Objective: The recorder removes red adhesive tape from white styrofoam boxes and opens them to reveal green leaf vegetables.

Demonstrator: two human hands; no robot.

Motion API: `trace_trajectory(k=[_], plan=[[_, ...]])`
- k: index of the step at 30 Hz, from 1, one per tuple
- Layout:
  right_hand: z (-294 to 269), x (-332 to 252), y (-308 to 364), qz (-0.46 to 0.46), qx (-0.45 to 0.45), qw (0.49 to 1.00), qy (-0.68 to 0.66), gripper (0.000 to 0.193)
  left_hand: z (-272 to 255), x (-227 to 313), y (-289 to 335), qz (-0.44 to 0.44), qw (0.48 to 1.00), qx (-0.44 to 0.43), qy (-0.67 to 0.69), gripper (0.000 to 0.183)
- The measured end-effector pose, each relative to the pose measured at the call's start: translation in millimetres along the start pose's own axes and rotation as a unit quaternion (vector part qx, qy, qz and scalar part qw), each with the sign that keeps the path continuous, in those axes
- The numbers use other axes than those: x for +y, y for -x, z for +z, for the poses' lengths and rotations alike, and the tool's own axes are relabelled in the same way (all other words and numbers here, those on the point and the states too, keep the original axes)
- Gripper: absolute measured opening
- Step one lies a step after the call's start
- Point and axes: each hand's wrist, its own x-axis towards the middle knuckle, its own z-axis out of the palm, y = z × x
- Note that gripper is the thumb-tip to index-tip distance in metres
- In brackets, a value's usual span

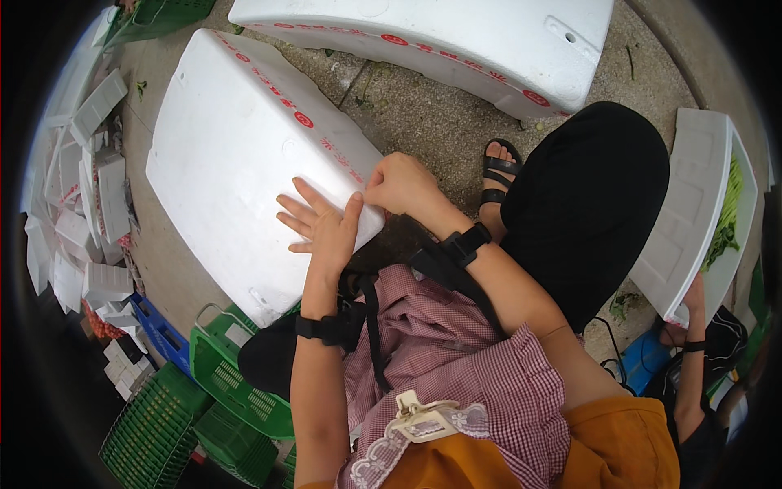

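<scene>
The left hand (327, 234) has its fingers spread and loose over the top of a white foam box (228, 163); the right hand (401, 184) curls its fingers at the box's near-right corner — whether they pinch anything, I cannot tell. The box stretches forward and left from both hands — beyond lies another white box (456, 23), with a green crate (224, 376) at left.

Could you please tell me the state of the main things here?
Large white foam box before the hands: no opening visible
Left hand: open, laid on it
Right hand: fingers curled at its corner
White foam box at right: open, holding leafy greens
White foam boxes at left: piled
Black strappy sandal: worn
</scene>
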Motion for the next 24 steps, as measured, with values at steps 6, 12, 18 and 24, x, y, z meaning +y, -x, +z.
trace_trajectory(k=[6, 12, 18, 24], plan=[[7, 3, 4, -0.023, 0.035, 0.999, -0.034, 0.018, -3, 1, 1, -0.002, 1.000, -0.016, 0.008, 0.101], [13, 10, 6, -0.063, 0.056, 0.996, -0.036, 0.020, -6, -4, 2, 0.014, 0.999, -0.032, 0.029, 0.101], [4, 37, -6, -0.094, 0.142, 0.985, 0.015, 0.017, -7, -3, 2, 0.021, 0.998, -0.040, 0.044, 0.102], [2, 26, -1, -0.087, -0.006, 0.987, -0.137, 0.019, -7, -5, 3, 0.015, 0.999, -0.034, 0.036, 0.102]])
